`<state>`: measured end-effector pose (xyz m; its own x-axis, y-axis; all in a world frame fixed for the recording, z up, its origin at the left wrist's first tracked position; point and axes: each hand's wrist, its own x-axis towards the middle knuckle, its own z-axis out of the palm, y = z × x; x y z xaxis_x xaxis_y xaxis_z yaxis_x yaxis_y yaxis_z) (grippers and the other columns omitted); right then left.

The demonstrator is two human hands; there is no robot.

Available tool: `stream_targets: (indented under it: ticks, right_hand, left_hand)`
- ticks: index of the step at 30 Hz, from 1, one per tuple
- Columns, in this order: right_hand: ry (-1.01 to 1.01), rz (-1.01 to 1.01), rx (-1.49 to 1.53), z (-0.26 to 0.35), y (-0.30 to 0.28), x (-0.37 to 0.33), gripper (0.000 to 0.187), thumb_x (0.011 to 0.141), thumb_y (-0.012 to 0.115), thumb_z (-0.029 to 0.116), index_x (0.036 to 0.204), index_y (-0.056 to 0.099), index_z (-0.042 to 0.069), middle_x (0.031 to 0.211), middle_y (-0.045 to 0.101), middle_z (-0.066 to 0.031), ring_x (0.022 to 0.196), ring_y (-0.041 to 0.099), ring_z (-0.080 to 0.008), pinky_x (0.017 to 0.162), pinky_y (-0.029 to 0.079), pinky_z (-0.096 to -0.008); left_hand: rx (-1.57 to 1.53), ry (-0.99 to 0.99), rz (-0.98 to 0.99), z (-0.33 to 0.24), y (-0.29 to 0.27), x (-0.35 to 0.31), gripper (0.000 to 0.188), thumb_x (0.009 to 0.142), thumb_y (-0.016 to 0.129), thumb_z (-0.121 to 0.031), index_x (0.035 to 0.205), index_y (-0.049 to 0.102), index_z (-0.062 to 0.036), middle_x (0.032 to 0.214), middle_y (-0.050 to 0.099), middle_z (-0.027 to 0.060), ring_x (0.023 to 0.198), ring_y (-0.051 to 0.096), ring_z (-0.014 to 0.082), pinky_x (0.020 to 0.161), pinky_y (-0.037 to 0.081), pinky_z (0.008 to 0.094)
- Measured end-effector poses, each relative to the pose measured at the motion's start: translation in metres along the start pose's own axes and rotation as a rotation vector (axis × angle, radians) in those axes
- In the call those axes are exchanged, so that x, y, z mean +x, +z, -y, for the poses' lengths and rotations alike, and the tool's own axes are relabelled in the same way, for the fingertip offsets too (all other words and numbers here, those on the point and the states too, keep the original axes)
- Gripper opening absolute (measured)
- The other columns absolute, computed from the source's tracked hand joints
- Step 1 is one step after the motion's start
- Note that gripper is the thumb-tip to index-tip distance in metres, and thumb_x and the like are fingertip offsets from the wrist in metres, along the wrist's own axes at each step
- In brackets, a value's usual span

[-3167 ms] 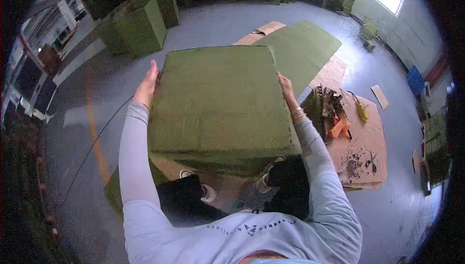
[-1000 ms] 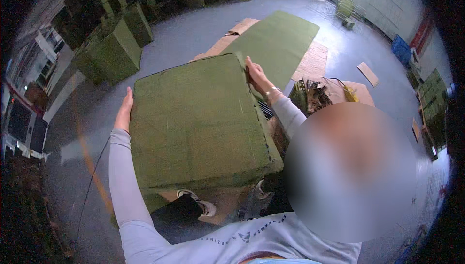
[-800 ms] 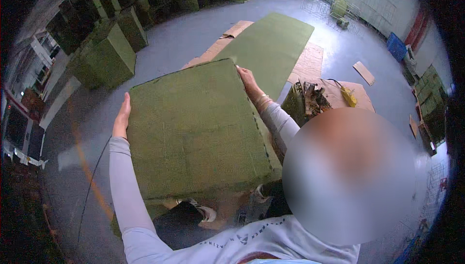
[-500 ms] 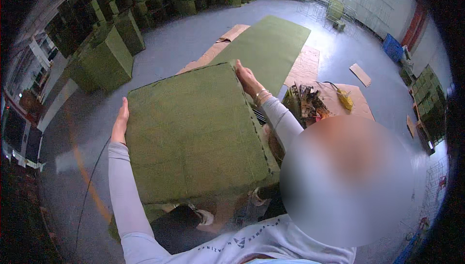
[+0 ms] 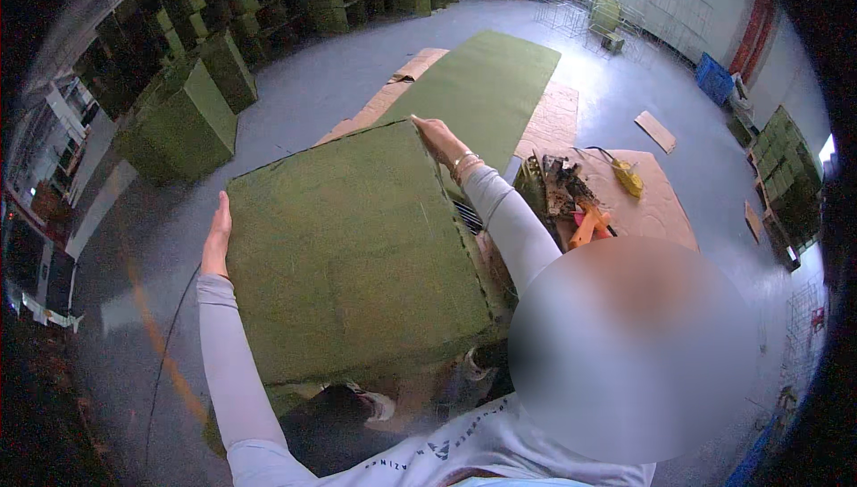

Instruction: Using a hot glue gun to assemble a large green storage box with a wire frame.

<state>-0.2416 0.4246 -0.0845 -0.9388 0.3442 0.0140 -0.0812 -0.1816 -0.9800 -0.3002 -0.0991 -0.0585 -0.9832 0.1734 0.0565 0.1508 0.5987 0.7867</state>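
Observation:
A big square green box (image 5: 348, 255), apparently fabric-covered, with dark stitch-like marks along its edges, is before me above my legs. My left hand (image 5: 217, 233) presses along its left side, fingers straight and together. At the far right corner, my right hand (image 5: 437, 141) grips the edge, with the fingertips partly hidden. The box is held between both hands, its broad face toward me. Beyond it a long green sheet (image 5: 482, 85) lies on brown cardboard on the floor.
Right of my right forearm, cardboard (image 5: 656, 197) carries a dark, stained tool pile (image 5: 567, 183), an orange-handled tool (image 5: 587, 226) and a yellow object with a cord (image 5: 628, 179). Green boxes (image 5: 178, 121) stand at left. A blue crate (image 5: 716, 81) sits far right. A blurred oval hides the lower right.
The box has shifted slightly left and toward me, and both hands have moved with it. More of the orange-handled tool shows. The whole view has shifted a little.

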Motion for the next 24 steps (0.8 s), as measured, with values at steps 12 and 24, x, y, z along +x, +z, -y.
stream_targets:
  ticks: [12,24]
  right_hand:
    - [0.112,-0.111,-0.258,-0.008,-0.124,-0.114,0.031,0.093,0.053,0.036,0.089,0.057,0.006,0.069,0.057,0.0009,0.059,0.054,-0.0085,0.050,0.045,-0.0213]
    - [-0.479,0.095,-0.476,0.107,0.017,-0.166,0.073,0.096,0.032,0.049,0.144,0.012,-0.003,0.151,0.015,-0.0156,0.140,0.012,-0.0225,0.113,0.013,-0.0363]
  left_hand:
    - [0.207,0.150,0.154,-0.025,0.013,0.017,0.083,0.091,0.025,-0.063,0.143,0.018,0.0029,0.151,0.014,0.0171,0.140,0.011,0.0266,0.113,0.009,0.0337]
    - [0.334,-0.065,-0.016,-0.065,0.004,-0.032,0.086,0.090,0.023,-0.065,0.143,0.016,0.0021,0.150,0.015,0.0180,0.140,0.013,0.0276,0.113,0.010,0.0338]
